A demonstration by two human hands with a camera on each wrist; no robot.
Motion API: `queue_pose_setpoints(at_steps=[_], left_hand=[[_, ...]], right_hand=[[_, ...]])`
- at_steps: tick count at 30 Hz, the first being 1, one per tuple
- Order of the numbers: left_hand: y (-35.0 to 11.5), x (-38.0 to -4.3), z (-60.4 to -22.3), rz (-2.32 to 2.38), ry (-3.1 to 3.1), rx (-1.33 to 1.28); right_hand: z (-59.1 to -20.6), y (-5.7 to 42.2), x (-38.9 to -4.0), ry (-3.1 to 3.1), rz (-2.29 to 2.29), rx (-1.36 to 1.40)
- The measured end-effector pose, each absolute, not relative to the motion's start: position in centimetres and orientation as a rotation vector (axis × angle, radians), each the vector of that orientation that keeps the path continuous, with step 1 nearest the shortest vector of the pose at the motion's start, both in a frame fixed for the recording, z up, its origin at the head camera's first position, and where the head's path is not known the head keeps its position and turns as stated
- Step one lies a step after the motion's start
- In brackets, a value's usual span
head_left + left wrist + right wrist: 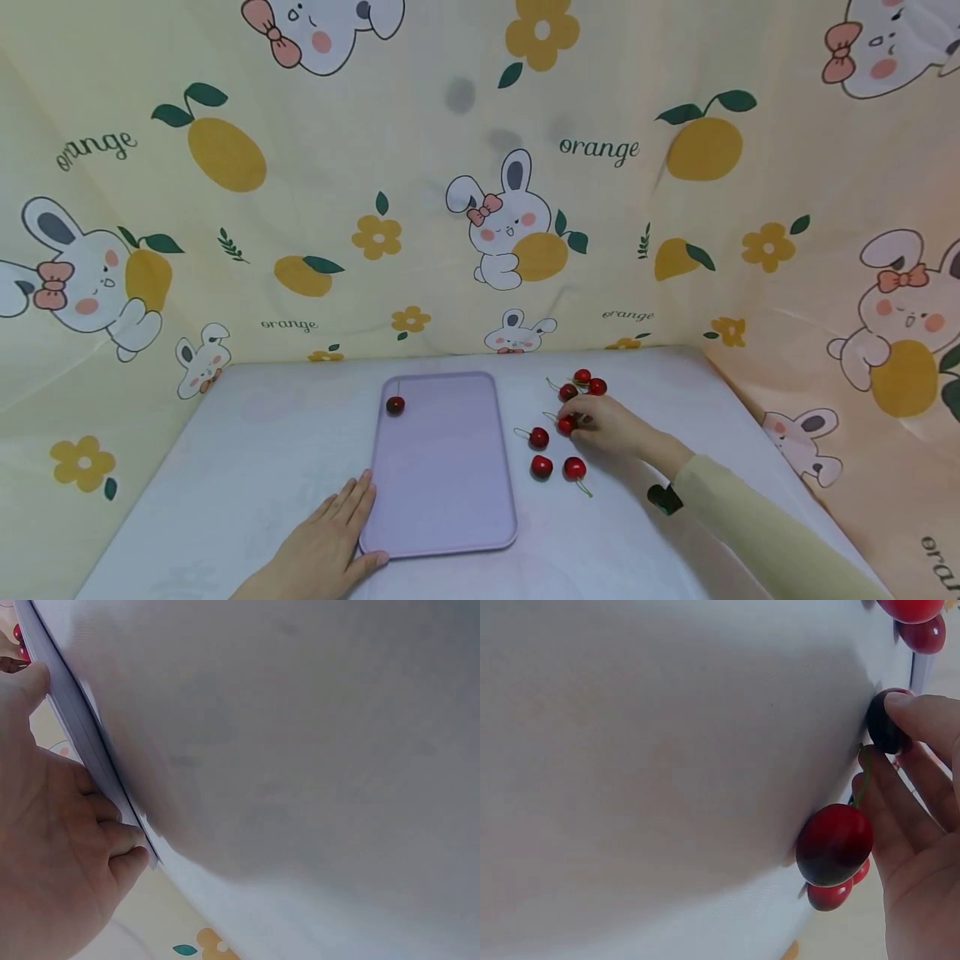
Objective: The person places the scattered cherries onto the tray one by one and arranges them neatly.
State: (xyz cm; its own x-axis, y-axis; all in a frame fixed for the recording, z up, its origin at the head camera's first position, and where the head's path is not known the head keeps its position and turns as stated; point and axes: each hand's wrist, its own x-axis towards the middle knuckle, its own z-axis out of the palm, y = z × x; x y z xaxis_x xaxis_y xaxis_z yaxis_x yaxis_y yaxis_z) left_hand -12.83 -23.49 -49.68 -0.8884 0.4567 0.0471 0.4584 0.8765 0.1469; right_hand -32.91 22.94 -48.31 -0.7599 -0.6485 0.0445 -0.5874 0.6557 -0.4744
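Note:
A lilac rectangular tray (442, 467) lies on the table, with one dark red cherry (395, 406) near its far left corner. My left hand (318, 542) rests at the tray's near left corner. Its fingers lie straight along the left edge and the thumb touches the near edge. To the right of the tray, my right hand (603, 427) pinches a cherry (566, 426) between thumb and fingers, low over the table. In the right wrist view the thumb presses on that dark cherry (885, 727), and another cherry (835, 845) with a green stem sits beside the fingers.
Around the right hand lie several more cherries, among them a stemmed cherry (538, 437), a cherry (541, 467) nearer me and a cherry (582, 377) in the far cluster. A white cloth (247, 467) covers the table. Patterned fabric (420, 167) hangs behind and at both sides.

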Motion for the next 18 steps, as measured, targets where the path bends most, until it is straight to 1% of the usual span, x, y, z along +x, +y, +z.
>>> queue_pose_setpoints(at_steps=[11,18], left_hand=[[-23.54,-12.91,-49.84,-0.251,-3.021,-0.745],[-23.51,-12.95,-49.76,-0.273,-3.051,-0.743]], right_hand=[[-48.13,22.56,-32.71,2.749,-0.718,-0.994],[-47.56,22.37,-32.54,2.734,-0.821,-0.954]])
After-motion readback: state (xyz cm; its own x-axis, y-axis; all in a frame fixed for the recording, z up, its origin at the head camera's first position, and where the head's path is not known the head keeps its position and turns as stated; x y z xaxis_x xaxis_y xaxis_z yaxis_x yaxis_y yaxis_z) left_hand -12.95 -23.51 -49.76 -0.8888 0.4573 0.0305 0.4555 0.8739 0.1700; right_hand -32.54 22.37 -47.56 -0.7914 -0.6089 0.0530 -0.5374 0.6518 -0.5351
